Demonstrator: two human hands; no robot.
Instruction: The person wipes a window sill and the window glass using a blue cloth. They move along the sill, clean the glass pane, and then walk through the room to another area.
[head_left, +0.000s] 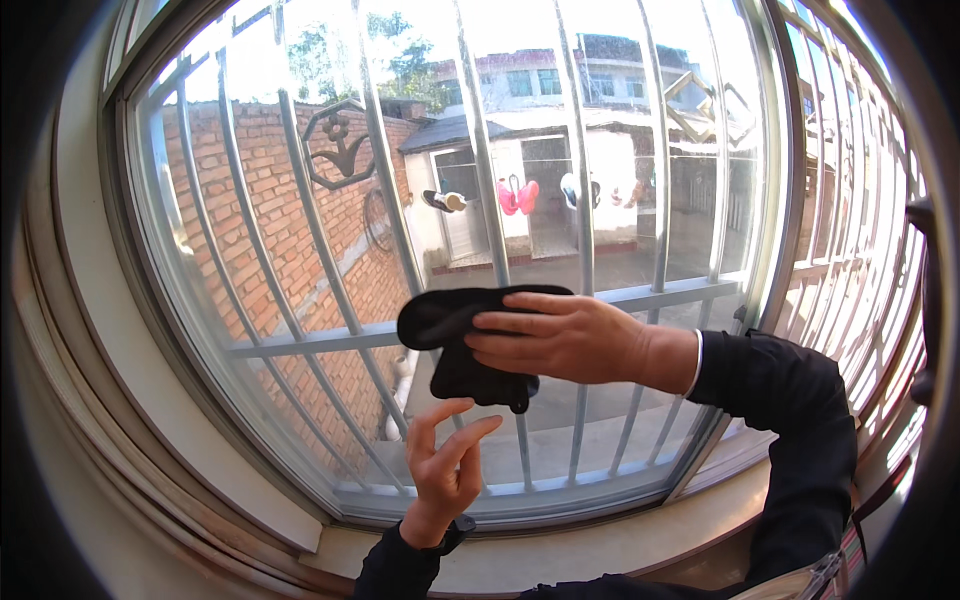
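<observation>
A folded black cloth (480, 373) is in front of the glass window pane (630, 247), near the middle of the view. My right hand (562, 337) reaches in from the right and lies over the cloth, its fingers pointing left. I cannot tell whether the cloth presses on the glass. One part of it sticks out left of the fingertips, and another hangs below them. Under its lower edge is my left hand (452, 465), raised with thumb and index finger apart and nothing between them. One left fingertip is very near the hanging edge; contact is unclear.
Metal security bars (397, 195) stand beyond the pane, joined by a horizontal rail (315, 343). The window frame (776, 187) curves round the glass, above a pale sill (525, 559). Outside are a brick wall (232, 195) and hanging shoes, including a pink pair (517, 196).
</observation>
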